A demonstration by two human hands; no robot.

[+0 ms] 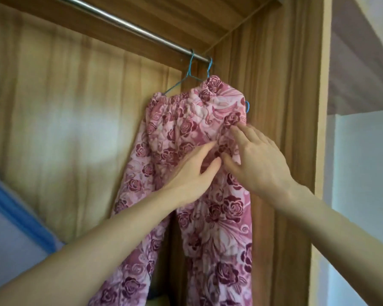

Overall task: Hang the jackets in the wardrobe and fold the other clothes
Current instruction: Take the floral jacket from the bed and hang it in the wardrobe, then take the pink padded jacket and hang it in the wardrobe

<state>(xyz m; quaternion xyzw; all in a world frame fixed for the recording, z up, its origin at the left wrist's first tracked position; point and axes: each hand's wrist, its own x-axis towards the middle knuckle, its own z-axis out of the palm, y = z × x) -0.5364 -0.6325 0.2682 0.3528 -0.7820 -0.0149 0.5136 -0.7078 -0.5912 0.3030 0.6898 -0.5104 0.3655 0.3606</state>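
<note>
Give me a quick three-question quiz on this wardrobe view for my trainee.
1. True or false: the pink garment hangs from the rail on blue hangers.
2. Where on the rail do the hangers sit? A) far left end B) right end, near the side panel C) lying off the rail
3. Fill in: the left hand and right hand both touch the ____.

Key: 1 true; 2 B; 3 garment.
</note>
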